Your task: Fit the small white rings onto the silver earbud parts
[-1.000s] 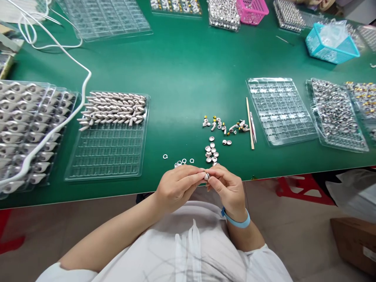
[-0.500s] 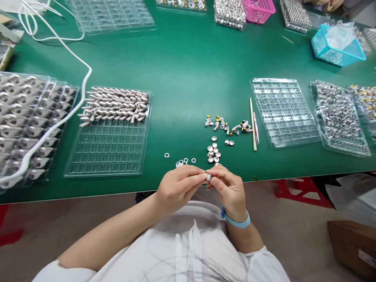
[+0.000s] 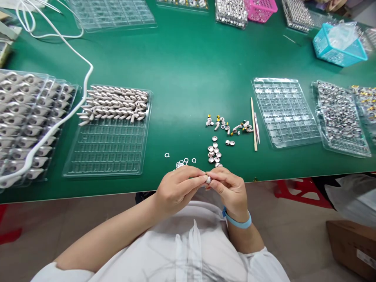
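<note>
My left hand [image 3: 179,185] and my right hand [image 3: 230,188] meet at the table's front edge. Between their fingertips, both pinch a small silvery rounded part [image 3: 208,179]; most of it is covered by the fingers. Just beyond the right hand lies a group of small round metal caps [image 3: 216,150]. Thin white rings [image 3: 182,162] are gathered beyond the left hand, with a single ring [image 3: 167,155] off to the left. Farther back are loose curved grey and yellow pieces [image 3: 223,123]. A wooden stick [image 3: 253,125] and metal tweezers [image 3: 257,128] lie beside them.
On the left, a clear tray [image 3: 108,152] carries rows of grey parts, next to stacked trays of larger parts [image 3: 32,117]. A white cable [image 3: 88,78] crosses there. To the right lie a clear tray [image 3: 286,113], a full parts tray [image 3: 340,113] and a blue basket [image 3: 337,51].
Both hands keep their pinch on the small part, which looks slightly turned between the fingertips. The camera view has shifted a little; the things on the table lie as before.
</note>
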The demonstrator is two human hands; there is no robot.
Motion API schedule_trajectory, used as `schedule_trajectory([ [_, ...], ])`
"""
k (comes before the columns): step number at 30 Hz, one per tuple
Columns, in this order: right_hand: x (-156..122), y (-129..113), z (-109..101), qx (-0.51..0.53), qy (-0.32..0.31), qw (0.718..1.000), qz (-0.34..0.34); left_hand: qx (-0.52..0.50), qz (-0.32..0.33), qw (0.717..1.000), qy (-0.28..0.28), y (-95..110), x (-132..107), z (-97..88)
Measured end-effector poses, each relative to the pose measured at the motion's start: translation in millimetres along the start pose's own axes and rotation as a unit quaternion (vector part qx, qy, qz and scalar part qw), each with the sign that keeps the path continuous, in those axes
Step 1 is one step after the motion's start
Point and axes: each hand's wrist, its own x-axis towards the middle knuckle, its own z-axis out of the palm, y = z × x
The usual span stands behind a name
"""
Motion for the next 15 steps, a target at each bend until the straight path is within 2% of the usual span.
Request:
schedule_trajectory([
  [15, 0.3, -2.3, -1.1, -0.040, -0.014, 0.998, -0.038, -0.012, -0.001, 1.000, 0.013, 2.7, 1.4, 0.6],
])
